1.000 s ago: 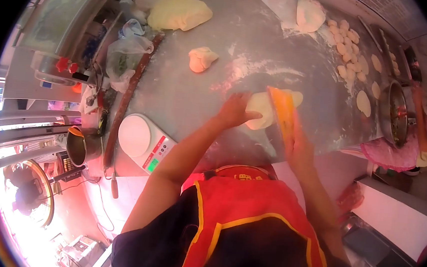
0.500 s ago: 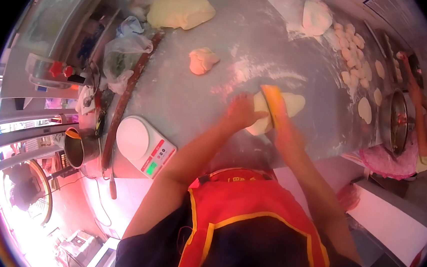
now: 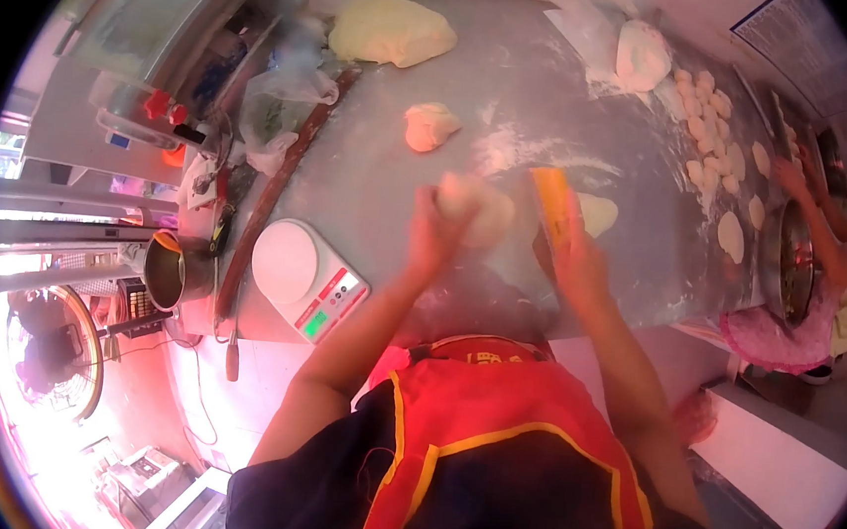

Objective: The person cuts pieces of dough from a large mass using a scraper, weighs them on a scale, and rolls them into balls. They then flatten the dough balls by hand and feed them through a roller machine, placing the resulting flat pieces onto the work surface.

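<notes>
- Our left hand (image 3: pixel 436 231) is grasping the dough piece (image 3: pixel 481 211), now drawing it leftward.
- Our right hand (image 3: pixel 584 264) is clasping the yellow scraper (image 3: pixel 551 197); the dough remainder (image 3: pixel 599 216) is lying beside it, apparently severed.

White glare (image 3: pixel 16 446) fills the lower left, beside a pink-tinged wall (image 3: pixel 140 386). A white box-like unit (image 3: pixel 776 466) stands at lower right.

Scale (image 3: pixel 286 260): white, red markings, green display (image 3: pixel 315 325). Left of scale: rod (image 3: pixel 269 200), reddish brown. Above right of scale: scraper (image 3: pixel 550 197), orange-yellow; dough piece (image 3: pixel 485 211), cream. Below right of scale: apron (image 3: pixel 502 400), red, yellow edging. Under scale: worktop (image 3: pixel 376 176), grey, streaked white.
</notes>
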A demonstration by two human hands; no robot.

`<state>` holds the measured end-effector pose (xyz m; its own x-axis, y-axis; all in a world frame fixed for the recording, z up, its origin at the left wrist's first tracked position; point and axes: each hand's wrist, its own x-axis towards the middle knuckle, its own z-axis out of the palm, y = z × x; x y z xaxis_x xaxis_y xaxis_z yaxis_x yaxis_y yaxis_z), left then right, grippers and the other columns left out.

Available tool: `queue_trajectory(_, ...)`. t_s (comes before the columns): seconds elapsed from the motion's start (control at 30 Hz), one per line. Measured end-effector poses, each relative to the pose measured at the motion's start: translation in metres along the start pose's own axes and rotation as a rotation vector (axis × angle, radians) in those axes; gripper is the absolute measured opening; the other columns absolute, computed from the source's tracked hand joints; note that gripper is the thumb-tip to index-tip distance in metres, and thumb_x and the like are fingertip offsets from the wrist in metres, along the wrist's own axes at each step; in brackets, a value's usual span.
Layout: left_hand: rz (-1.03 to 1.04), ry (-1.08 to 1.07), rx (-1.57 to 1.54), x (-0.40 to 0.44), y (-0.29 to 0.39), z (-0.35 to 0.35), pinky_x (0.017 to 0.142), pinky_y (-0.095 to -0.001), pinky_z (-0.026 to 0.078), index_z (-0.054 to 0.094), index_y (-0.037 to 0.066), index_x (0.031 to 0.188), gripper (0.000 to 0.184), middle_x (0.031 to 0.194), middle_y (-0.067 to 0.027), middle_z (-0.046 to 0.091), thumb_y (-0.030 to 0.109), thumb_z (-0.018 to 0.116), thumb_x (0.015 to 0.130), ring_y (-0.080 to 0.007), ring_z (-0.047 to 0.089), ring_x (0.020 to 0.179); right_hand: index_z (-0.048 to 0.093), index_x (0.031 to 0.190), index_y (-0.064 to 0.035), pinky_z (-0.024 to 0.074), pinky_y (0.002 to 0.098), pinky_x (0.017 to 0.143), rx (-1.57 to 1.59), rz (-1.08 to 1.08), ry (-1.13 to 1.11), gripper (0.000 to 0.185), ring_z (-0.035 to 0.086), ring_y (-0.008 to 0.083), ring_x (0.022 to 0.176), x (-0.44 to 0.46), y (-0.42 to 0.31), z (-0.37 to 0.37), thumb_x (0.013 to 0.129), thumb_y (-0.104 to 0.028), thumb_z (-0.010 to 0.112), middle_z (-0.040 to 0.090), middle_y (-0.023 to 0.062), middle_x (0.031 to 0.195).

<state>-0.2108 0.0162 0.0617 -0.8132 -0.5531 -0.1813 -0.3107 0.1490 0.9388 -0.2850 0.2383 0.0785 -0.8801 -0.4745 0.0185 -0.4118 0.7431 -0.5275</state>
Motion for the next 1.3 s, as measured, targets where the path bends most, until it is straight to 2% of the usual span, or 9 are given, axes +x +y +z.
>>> queue_trajectory(0.1, -0.062, 0.13, 0.038, 0.021, -0.038, -0.011, 0.077, -0.0436, 0.049, 0.036, 0.005, 0.128, 0.067, 0.106, -0.0243, 0.06, 0.036, 0.071, 0.08, -0.0395, 0.061, 0.094, 0.02, 0.148, -0.013, 0.0487, 0.0456, 0.062, -0.085, -0.032, 0.014, 0.073, 0.062, 0.039, 0.073, 0.0, -0.001, 0.002, 0.085, -0.006, 0.055, 0.063, 0.0205, 0.079)
queue_trajectory(0.17, -0.077, 0.088, 0.268, 0.025, -0.044, -0.019, 0.076, -0.0427, 0.05, 0.033, 0.004, 0.128, 0.07, 0.103, -0.0262, 0.061, 0.037, 0.071, 0.079, -0.0398, 0.061, 0.094, 0.019, 0.148, -0.0134, 0.0485, 0.0457, 0.062, -0.055, -0.092, 0.039, 0.071, 0.062, 0.0397, 0.073, 0.0, -0.003, -0.002, 0.086, -0.007, 0.053, 0.063, 0.0211, 0.081)
queue_trajectory(0.4, -0.171, 0.047, 0.191, -0.012, -0.051, -0.024, 0.076, -0.0448, 0.05, 0.033, 0.001, 0.128, 0.076, 0.098, -0.0243, 0.063, 0.042, 0.072, 0.077, -0.0421, 0.062, 0.089, 0.021, 0.148, -0.0137, 0.0485, 0.0474, 0.065, 0.115, 0.049, -0.087, 0.064, 0.06, 0.0433, 0.076, -0.023, -0.062, -0.041, 0.089, -0.01, 0.046, 0.064, 0.0241, 0.093)
queue_trajectory(0.57, -0.073, 0.108, 0.218, -0.016, -0.065, -0.029, 0.072, -0.0424, 0.051, 0.032, -0.001, 0.13, 0.075, 0.09, -0.0217, 0.064, 0.036, 0.073, 0.078, -0.0354, 0.064, 0.074, 0.022, 0.148, -0.0128, 0.05, 0.048, 0.066, 0.225, -0.158, -0.147, 0.066, 0.061, 0.0413, 0.083, -0.03, -0.101, -0.014, 0.087, -0.005, 0.046, 0.061, 0.0232, 0.108)
queue_trajectory(0.67, -0.204, -0.009, 0.36, -0.021, -0.028, -0.046, 0.077, -0.0425, 0.051, 0.036, 0.003, 0.131, 0.074, 0.102, -0.0191, 0.062, 0.035, 0.073, 0.076, -0.0347, 0.063, 0.083, 0.021, 0.148, -0.0124, 0.0513, 0.0462, 0.066, 0.105, -0.246, -0.188, 0.069, 0.062, 0.0395, 0.085, -0.025, -0.105, 0.0, 0.085, 0.0, 0.048, 0.059, 0.0228, 0.112)
queue_trajectory(0.87, 0.641, 0.104, 0.683, -0.021, -0.076, -0.036, 0.087, -0.0402, 0.048, 0.056, 0.009, 0.116, 0.05, 0.124, -0.012, 0.054, 0.027, 0.072, 0.073, -0.0283, 0.052, 0.114, 0.023, 0.147, -0.013, 0.0474, 0.0501, 0.066, 0.104, -0.31, -0.192, 0.064, 0.06, 0.0432, 0.077, -0.018, -0.109, 0.008, 0.089, -0.008, 0.048, 0.061, 0.0258, 0.091)
queue_trajectory(1.0, 0.571, 0.083, 0.568, -0.025, -0.07, -0.038, 0.091, -0.0409, 0.047, 0.058, 0.008, 0.111, 0.044, 0.125, -0.0109, 0.053, 0.022, 0.072, 0.072, -0.0298, 0.05, 0.117, 0.022, 0.147, -0.0127, 0.0479, 0.0494, 0.065, 0.068, -0.281, -0.291, 0.067, 0.06, 0.0422, 0.076, 0.002, -0.115, 0.009, 0.088, -0.008, 0.051, 0.062, 0.0251, 0.088)
queue_trajectory(1.1, 0.522, 0.066, 0.573, -0.022, -0.064, -0.042, 0.092, -0.0406, 0.046, 0.057, 0.009, 0.111, 0.044, 0.126, -0.0111, 0.051, 0.021, 0.072, 0.071, -0.0309, 0.047, 0.119, 0.018, 0.148, -0.0131, 0.051, 0.0477, 0.064, -0.09, -0.268, -0.375, 0.08, 0.062, 0.0402, 0.079, 0.017, -0.122, 0.033, 0.078, 0.002, 0.053, 0.063, 0.0232, 0.102)
queue_trajectory(1.3, 0.485, 0.092, 0.55, -0.014, -0.07, -0.046, 0.091, -0.0411, 0.046, 0.058, 0.007, 0.108, 0.045, 0.12, -0.0116, 0.055, 0.02, 0.074, 0.068, -0.0328, 0.051, 0.114, 0.018, 0.148, -0.0159, 0.0497, 0.0496, 0.063, -0.027, -0.311, -0.224, 0.083, 0.062, 0.0417, 0.074, 0.044, -0.117, 0.066, 0.077, -0.001, 0.057, 0.064, 0.022, 0.091)
